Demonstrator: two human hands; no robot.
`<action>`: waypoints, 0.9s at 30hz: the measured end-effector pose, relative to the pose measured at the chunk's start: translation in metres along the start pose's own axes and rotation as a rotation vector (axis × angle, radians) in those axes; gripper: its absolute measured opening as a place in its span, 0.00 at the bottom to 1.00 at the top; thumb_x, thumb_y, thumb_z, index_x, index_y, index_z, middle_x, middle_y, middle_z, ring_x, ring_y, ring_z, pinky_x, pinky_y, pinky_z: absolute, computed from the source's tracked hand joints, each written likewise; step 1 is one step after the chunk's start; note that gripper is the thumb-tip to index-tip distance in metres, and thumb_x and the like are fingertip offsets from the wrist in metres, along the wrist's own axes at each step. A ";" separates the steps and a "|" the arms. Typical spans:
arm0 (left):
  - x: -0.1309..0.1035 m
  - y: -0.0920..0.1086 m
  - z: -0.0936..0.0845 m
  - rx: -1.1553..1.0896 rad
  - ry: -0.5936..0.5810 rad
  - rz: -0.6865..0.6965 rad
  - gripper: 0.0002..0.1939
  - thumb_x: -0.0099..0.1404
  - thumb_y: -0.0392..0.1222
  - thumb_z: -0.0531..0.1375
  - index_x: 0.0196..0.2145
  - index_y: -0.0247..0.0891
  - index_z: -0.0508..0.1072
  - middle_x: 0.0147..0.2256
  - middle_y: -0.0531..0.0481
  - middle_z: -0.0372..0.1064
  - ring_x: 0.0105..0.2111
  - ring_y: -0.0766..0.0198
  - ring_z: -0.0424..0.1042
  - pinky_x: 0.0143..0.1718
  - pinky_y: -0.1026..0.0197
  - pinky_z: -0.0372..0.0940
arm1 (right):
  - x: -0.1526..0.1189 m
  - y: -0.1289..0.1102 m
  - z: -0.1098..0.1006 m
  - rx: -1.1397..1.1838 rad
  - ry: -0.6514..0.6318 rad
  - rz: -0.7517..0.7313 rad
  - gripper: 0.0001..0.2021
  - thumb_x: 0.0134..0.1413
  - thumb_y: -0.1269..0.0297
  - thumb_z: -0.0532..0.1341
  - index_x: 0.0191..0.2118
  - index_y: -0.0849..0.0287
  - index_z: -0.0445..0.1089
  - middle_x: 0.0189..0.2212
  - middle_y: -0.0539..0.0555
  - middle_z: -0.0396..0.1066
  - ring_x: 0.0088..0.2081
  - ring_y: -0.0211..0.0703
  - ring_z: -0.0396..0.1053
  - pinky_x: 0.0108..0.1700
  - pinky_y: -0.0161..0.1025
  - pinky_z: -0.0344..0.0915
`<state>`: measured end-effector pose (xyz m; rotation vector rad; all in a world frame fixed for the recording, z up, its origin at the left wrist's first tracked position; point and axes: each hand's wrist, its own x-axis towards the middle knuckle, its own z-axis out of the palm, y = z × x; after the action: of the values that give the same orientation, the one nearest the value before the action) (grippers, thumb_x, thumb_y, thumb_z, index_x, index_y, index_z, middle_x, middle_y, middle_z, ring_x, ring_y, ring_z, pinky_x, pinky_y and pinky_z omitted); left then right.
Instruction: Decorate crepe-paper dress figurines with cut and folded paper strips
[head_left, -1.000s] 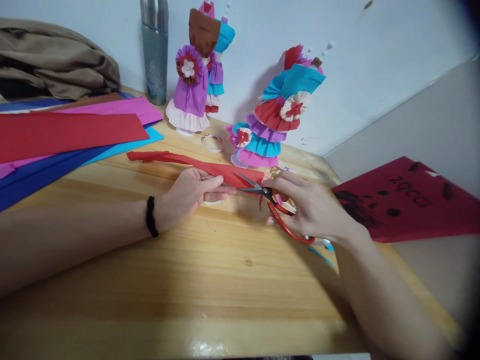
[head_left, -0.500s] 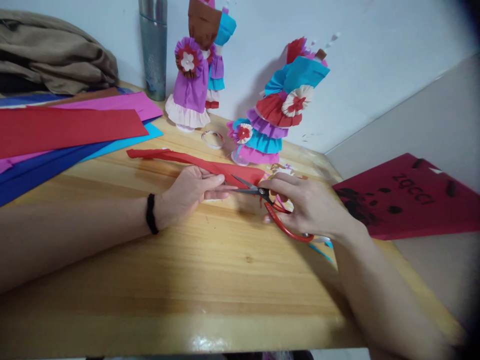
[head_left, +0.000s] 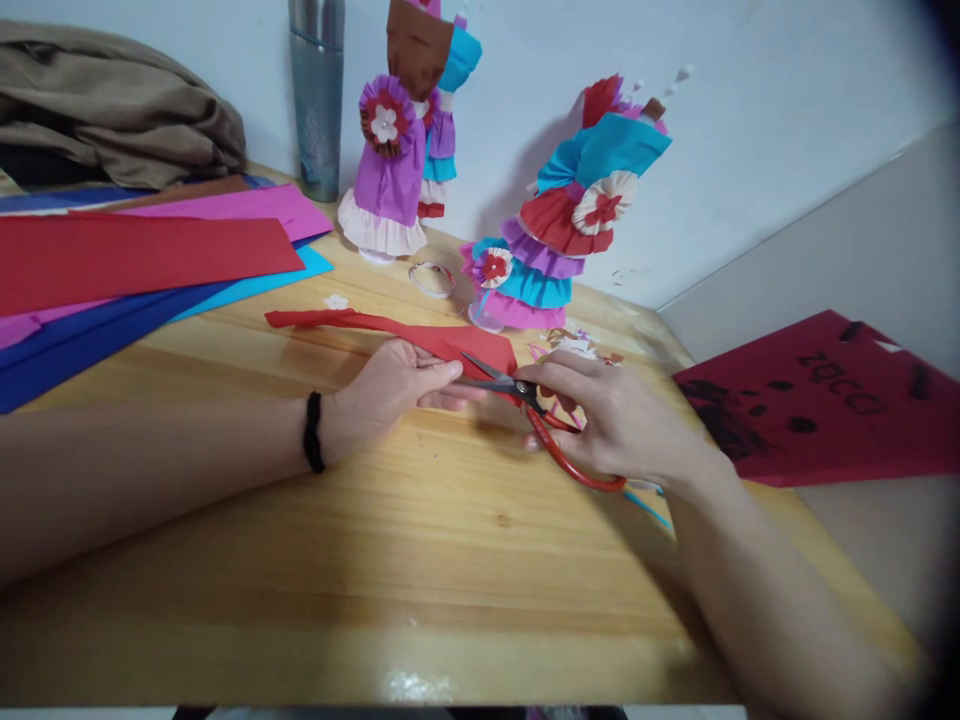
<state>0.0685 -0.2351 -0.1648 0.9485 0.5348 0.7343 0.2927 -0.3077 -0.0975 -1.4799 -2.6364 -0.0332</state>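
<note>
My left hand (head_left: 394, 385) is pinching the red paper strip (head_left: 420, 335) on the wooden table (head_left: 420, 540) while my right hand (head_left: 619, 415) is gripping the red scissors (head_left: 536, 415), blades slightly apart at the strip's edge.

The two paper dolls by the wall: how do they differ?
The left doll stands upright, mostly purple with a cream hem and a brown top. The right doll leans, layered in blue, red and purple, and reaches less high in the picture. Both carry round pleated rosettes and stand on the wooden table.

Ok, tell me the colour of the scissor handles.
Red, seen in the head view: the scissors sit in the right hand.
</note>
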 end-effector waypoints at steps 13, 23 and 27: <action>-0.006 0.005 0.005 0.033 -0.031 -0.071 0.04 0.56 0.36 0.68 0.28 0.31 0.80 0.34 0.42 0.81 0.33 0.60 0.81 0.38 0.62 0.73 | 0.002 -0.005 0.003 -0.008 -0.016 0.013 0.20 0.58 0.54 0.62 0.52 0.60 0.69 0.37 0.61 0.74 0.31 0.48 0.71 0.30 0.41 0.63; -0.008 0.004 0.007 0.083 -0.057 -0.046 0.05 0.61 0.32 0.64 0.34 0.30 0.80 0.33 0.43 0.81 0.32 0.62 0.81 0.35 0.64 0.73 | 0.005 -0.009 0.003 0.074 -0.017 0.008 0.19 0.57 0.55 0.63 0.50 0.60 0.71 0.35 0.58 0.76 0.33 0.49 0.73 0.31 0.40 0.64; -0.008 0.004 0.008 0.102 -0.029 -0.044 0.05 0.61 0.32 0.63 0.34 0.28 0.79 0.32 0.42 0.81 0.31 0.61 0.81 0.34 0.64 0.73 | 0.007 -0.009 0.006 0.090 -0.017 0.011 0.19 0.57 0.55 0.63 0.51 0.61 0.71 0.37 0.60 0.78 0.35 0.52 0.75 0.34 0.43 0.67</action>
<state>0.0677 -0.2442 -0.1568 1.0372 0.5707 0.6575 0.2806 -0.3062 -0.1019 -1.4725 -2.6054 0.0985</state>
